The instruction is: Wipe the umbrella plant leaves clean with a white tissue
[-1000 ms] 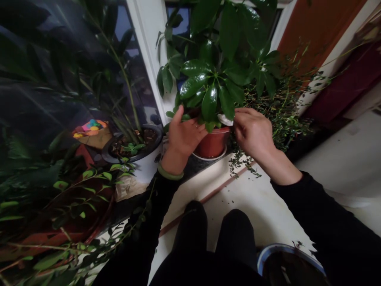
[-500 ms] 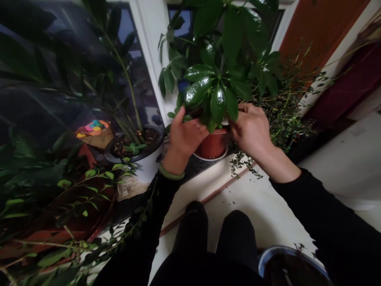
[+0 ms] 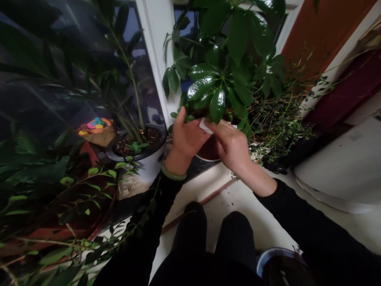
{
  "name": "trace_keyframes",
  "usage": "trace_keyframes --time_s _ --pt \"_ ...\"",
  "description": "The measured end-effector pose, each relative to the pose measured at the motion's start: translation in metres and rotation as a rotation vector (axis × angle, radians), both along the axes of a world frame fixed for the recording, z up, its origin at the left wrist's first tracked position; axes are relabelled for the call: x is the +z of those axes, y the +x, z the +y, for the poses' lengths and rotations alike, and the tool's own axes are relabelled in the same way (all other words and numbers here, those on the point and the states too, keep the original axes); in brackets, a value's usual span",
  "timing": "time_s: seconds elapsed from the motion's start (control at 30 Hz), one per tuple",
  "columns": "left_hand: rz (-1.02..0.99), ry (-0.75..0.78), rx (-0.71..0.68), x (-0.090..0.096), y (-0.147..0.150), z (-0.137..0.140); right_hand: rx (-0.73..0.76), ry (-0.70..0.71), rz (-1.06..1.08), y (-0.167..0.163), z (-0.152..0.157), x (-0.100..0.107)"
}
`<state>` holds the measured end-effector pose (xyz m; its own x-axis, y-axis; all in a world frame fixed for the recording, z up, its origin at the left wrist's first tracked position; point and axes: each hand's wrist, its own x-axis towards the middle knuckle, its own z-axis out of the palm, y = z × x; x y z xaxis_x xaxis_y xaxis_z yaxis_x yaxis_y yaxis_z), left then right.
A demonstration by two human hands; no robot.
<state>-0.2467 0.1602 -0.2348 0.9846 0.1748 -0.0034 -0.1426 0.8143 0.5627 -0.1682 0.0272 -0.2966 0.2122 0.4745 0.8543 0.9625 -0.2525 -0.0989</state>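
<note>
A plant with glossy green leaves (image 3: 218,104) stands in a red-brown pot (image 3: 208,150) on a white saucer. In front of the pot, my right hand (image 3: 235,143) presses a white wipe or tissue (image 3: 205,126) between its fingers, near the pot's rim. My left hand (image 3: 186,137), with a green bangle (image 3: 173,173) at the wrist, is at the pot's left side. Its thumb points up and its fingers stretch toward the wipe; their tips meet the wipe's edge. Lower leaves and the right hand hide much of the pot and its rim.
To the left stands a white pot (image 3: 150,165) with a tall plant, beside a small box of colourful pieces (image 3: 98,129). Leafy stems (image 3: 89,186) reach over my left sleeve. A bushy plant (image 3: 276,115) is at right, a blue-rimmed container (image 3: 262,258) on the floor.
My right hand has moved left from the pot's right side to its front, near my left hand, and the white wipe now shows clearly. My left hand stays nearly in place.
</note>
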Motion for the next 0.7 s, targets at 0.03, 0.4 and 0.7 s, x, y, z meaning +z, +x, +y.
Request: trace_keyframes --time_s 0.03,0.4,0.7 --pt "-0.016 0.008 -0.022 0.0 -0.001 -0.001 0.045 0.024 0.007 -0.007 -0.002 -0.005" --pt "-0.13 0.168 -0.018 -0.009 -0.008 0.012 0.298 0.16 0.439 -0.058 -0.042 -0.032" --pt "-0.224 0.494 0.14 0.012 -0.002 0.025 0.054 0.185 -0.017 -0.008 -0.014 0.0"
